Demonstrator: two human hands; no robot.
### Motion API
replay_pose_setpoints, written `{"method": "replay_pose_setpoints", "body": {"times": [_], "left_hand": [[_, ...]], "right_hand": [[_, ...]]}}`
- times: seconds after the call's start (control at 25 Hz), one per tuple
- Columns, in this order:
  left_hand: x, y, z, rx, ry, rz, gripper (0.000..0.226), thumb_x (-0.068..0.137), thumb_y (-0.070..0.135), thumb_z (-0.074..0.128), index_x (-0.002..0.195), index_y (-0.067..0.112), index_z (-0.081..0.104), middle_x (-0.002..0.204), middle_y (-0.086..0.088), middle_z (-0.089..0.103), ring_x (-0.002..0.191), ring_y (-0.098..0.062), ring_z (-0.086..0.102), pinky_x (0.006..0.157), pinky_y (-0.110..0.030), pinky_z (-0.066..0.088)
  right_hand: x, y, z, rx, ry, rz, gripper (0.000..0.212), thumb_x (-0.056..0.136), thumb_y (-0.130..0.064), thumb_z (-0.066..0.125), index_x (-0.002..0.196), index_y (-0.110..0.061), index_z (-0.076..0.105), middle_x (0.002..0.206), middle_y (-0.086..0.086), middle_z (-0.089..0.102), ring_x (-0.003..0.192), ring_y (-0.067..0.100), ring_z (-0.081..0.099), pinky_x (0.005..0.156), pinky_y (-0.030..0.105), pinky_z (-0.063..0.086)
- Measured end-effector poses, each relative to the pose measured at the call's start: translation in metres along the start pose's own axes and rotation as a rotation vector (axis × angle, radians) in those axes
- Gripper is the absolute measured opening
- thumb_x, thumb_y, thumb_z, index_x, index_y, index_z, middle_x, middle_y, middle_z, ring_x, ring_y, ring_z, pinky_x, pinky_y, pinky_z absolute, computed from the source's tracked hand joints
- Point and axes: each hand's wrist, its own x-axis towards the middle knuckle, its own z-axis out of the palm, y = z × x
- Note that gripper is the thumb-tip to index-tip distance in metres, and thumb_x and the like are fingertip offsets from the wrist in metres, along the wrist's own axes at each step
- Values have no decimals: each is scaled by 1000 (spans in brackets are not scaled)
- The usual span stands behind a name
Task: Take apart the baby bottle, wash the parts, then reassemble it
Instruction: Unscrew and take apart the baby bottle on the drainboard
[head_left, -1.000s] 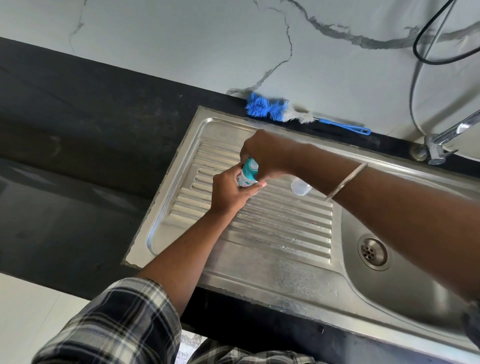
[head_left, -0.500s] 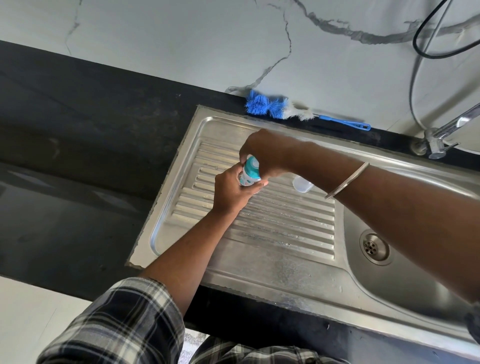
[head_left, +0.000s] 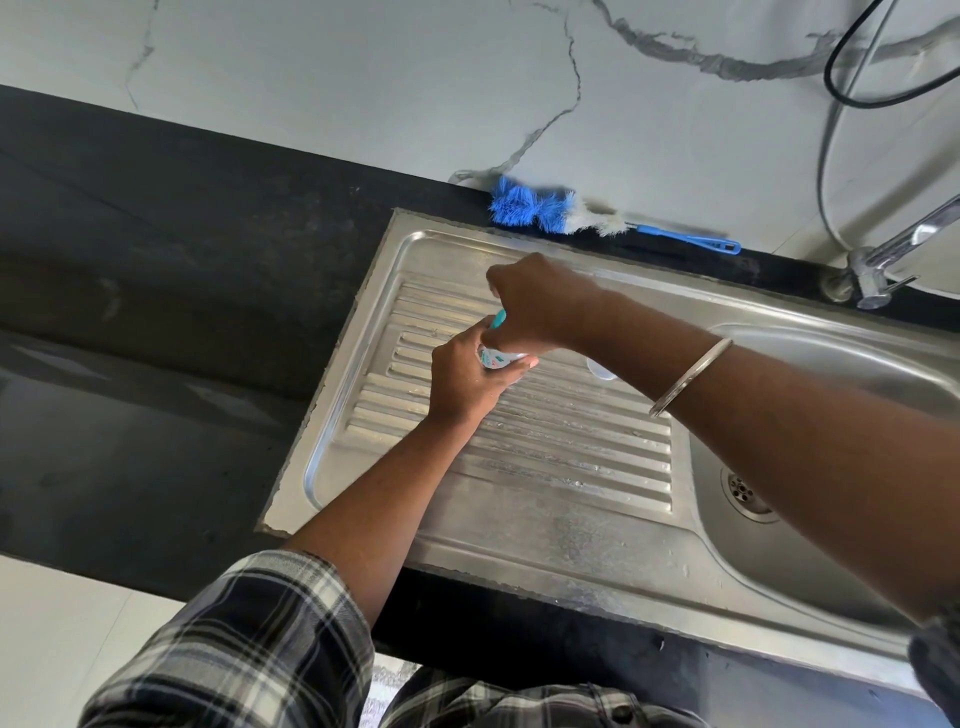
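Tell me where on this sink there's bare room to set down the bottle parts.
Free: the ribbed drainboard toward the near rim, between the left forearm and the basin. Crowded: the far ribs, where both hands grip the bottle beside a clear cap. The brush fills the back ledge.

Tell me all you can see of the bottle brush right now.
The brush lies flat on the dark counter, behind the sink's back rim and close against the wall. Its head is fluffy blue bristles, then whitish bristles, then a thin blue handle, plastic by the look, pointing toward the tap. Neither hand touches it. Whether it is wet cannot be told.
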Motion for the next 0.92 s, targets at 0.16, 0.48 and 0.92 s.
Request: {"method": "replay_pose_setpoints", "body": {"times": [0.16, 0.48, 0.92], "left_hand": [[0, -2, 0, -24, -29, 7, 56, 66, 41, 87, 111, 13, 70, 98, 2, 76, 87, -7, 72, 77, -31, 60], [1, -4, 0, -12, -47, 23, 55, 67, 49, 82, 108, 14, 69, 94, 1, 75, 84, -13, 70, 73, -36, 59], [0, 0, 0, -19, -50, 43, 54, 69, 47, 83, 112, 16, 69, 98, 4, 74, 87, -11, 68, 78, -33, 58]], "right_hand": [[4, 2, 3, -33, -35, -14, 36, 77, -25, 74, 109, -11, 64, 102, 6, 66, 86, 18, 59, 61, 23, 45], [-18, 17, 2, 250, 181, 10, 35, 74, -23, 72, 108, -21, 64, 102, 2, 68, 90, 17, 61, 71, 24, 46], [-99, 51, 112, 377, 182, 577, 48, 70, -47, 78, 111, -26, 66, 106, 8, 69, 95, 26, 64, 72, 24, 44]]}}
